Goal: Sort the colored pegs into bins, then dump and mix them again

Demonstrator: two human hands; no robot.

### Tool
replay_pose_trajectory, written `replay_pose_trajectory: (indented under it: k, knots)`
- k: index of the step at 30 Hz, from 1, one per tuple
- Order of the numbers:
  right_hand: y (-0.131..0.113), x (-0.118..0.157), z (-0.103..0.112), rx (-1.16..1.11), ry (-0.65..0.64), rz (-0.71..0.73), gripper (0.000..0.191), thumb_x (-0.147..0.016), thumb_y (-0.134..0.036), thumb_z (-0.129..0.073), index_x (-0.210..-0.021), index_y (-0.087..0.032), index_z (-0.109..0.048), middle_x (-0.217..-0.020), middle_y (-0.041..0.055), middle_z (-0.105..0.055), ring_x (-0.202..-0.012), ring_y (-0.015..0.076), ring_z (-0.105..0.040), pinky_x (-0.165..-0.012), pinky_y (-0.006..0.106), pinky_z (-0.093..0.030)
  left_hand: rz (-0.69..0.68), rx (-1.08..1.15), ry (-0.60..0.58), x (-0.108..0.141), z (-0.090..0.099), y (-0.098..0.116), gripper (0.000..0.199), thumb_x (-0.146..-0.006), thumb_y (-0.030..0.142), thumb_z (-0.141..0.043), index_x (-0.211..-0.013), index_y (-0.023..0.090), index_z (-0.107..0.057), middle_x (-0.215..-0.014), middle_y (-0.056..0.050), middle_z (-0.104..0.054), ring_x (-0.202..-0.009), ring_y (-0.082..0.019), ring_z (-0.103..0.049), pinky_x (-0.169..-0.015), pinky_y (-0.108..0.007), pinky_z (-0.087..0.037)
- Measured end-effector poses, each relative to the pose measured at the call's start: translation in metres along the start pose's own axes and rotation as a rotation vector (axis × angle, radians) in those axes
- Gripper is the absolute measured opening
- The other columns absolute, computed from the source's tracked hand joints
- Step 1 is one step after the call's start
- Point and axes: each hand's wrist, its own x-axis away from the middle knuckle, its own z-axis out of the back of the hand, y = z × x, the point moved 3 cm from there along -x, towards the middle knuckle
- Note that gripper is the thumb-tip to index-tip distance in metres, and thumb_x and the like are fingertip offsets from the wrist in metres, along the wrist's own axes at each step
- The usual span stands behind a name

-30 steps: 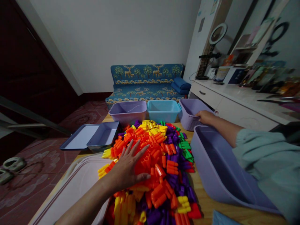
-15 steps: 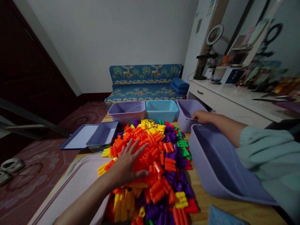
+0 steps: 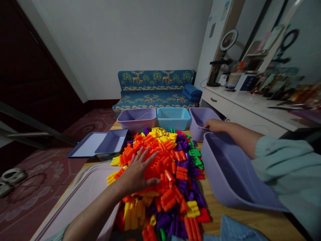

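Over a big heap of colourful plastic building pieces [image 3: 165, 164], my left hand [image 3: 137, 169] lies with its fingers spread. It rests on or just above the orange pieces in the middle and holds none. Yellow, purple, red and green pieces surround the orange ones. My right hand [image 3: 214, 125] reaches to the small purple bin [image 3: 198, 129] at the back right, its fingers curled over the near rim. The fingertips are partly hidden. Below my right forearm stands a large purple bin [image 3: 215, 177].
Another purple bin [image 3: 136, 124] and a light-blue bin [image 3: 173, 122] line the table's far edge. At the left lie a shallow tray [image 3: 111, 144] and its flat lid [image 3: 86, 145]. A pink lid [image 3: 82, 201] is at the front left, blue cloth [image 3: 235, 229] at the front right.
The view has shifted slightly, and a little more of the blue cloth shows at the front. Both hands keep nearly the same places.
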Motion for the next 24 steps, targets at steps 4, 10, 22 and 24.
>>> replay_pose_trajectory:
  k: [4,10,22,24]
  knots:
    - [0.004,-0.001,-0.003,0.001,0.006,-0.015,0.042,-0.066,-0.003,-0.052,-0.093,-0.020,-0.078,-0.093,0.0045,-0.077,-0.090,0.0190,-0.069,-0.072,0.021,-0.045,0.025,-0.004,-0.036,0.000,0.001,0.001,0.095,-0.075,0.070,-0.060,-0.154,0.028,-0.027,-0.159,-0.016,-0.025,-0.146,-0.044,-0.017,-0.112,-0.067,-0.021]
    - [0.008,0.002,-0.005,-0.008,0.031,-0.030,0.035,-0.069,-0.004,-0.050,-0.086,-0.017,-0.077,-0.087,0.0056,-0.076,-0.085,0.0173,-0.069,-0.068,0.020,-0.043,0.024,-0.014,-0.031,0.000,0.000,0.002,0.095,-0.076,0.068,-0.061,-0.154,0.027,-0.026,-0.159,-0.018,-0.023,-0.146,-0.045,-0.016,-0.112,-0.067,-0.021]
    - [-0.011,0.013,0.011,0.015,0.037,-0.149,0.034,-0.071,-0.007,-0.053,-0.090,-0.020,-0.077,-0.097,0.0056,-0.076,-0.091,0.0202,-0.068,-0.069,0.023,-0.045,0.016,-0.016,-0.010,0.000,-0.001,0.001,0.094,-0.075,0.066,-0.064,-0.153,0.029,-0.027,-0.159,-0.016,-0.026,-0.146,-0.044,-0.017,-0.111,-0.067,-0.022]
    - [-0.026,0.026,0.033,0.007,0.130,-0.163,0.034,-0.073,-0.010,-0.055,-0.097,-0.022,-0.077,-0.107,0.0062,-0.074,-0.099,0.0233,-0.067,-0.076,0.026,-0.047,0.017,-0.023,-0.023,0.000,0.000,0.001,0.094,-0.076,0.065,-0.063,-0.154,0.028,-0.027,-0.159,-0.017,-0.025,-0.146,-0.044,-0.016,-0.112,-0.067,-0.021]
